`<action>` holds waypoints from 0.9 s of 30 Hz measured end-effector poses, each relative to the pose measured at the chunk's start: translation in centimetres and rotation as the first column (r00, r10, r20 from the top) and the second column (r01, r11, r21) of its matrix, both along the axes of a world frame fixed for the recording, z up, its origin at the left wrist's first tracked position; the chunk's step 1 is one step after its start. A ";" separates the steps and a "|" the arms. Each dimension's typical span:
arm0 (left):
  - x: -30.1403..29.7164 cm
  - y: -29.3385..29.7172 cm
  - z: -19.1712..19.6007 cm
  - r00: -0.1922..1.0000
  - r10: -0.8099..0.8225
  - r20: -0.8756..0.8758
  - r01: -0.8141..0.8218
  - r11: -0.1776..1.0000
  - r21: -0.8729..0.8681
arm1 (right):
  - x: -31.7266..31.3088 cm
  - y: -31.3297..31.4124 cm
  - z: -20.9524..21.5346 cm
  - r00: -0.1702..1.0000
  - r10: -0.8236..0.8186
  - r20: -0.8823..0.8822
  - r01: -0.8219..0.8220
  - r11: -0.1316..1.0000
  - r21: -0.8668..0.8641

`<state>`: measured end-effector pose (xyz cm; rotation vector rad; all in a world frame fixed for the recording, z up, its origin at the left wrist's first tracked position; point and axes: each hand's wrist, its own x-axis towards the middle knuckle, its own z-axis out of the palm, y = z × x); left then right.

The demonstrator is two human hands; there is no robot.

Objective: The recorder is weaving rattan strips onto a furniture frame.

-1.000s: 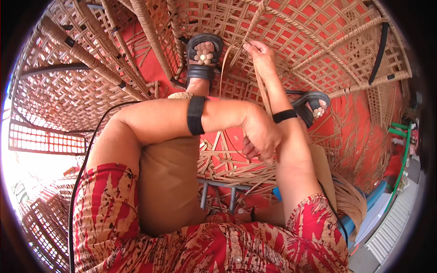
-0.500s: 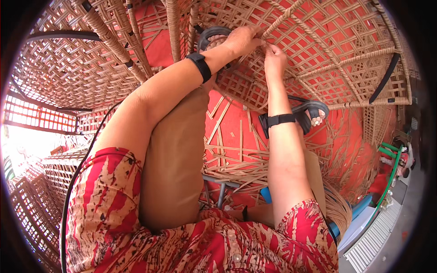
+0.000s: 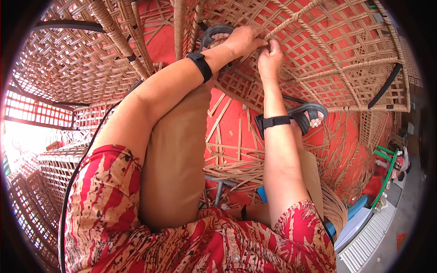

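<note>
A wicker panel (image 3: 325,50) of brown, open-weave strands leans in front of me, crossed by ribs wrapped in cord. My left hand (image 3: 243,42) is closed at the lower end of one wrapped rib (image 3: 291,19), its fingertips pinched around it. Close beside it, my right hand (image 3: 270,61) is closed too, thumb upward against the same spot. Whatever thin piece lies in the right fingers is hidden. The two hands nearly touch. Behind the left hand is my sandalled left foot (image 3: 214,37); the right sandal (image 3: 309,116) rests below the panel.
More woven wicker (image 3: 68,59) stands at the left, with upright wrapped poles (image 3: 180,32). Loose cut strips (image 3: 241,168) litter the red floor covering (image 3: 230,123). A coil of strands (image 3: 334,204) and a blue object (image 3: 357,205) lie at my right, near a green tube (image 3: 387,182).
My right hand has shifted slightly left and up, its thumb now raised beside the left fingers. The left hand stays at the rib. The whole view has shifted slightly.
</note>
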<state>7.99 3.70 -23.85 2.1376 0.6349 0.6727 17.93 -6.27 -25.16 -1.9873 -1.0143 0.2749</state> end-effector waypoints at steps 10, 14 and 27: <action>-1.4 0.1 -1.1 0.975 0.030 -0.220 0.006 0.987 0.161 | 1.2 -0.3 -0.5 0.956 0.166 -0.240 -0.146 0.984 0.102; -1.7 -1.4 1.9 0.801 0.053 -0.596 0.175 0.932 0.319 | 0.3 -0.7 0.6 0.985 0.055 -0.161 -0.042 0.996 0.082; -1.7 -17.4 11.7 -0.333 -0.934 -0.134 0.739 -0.170 -0.652 | 2.0 -0.3 0.4 0.980 0.057 -0.193 -0.057 0.998 0.004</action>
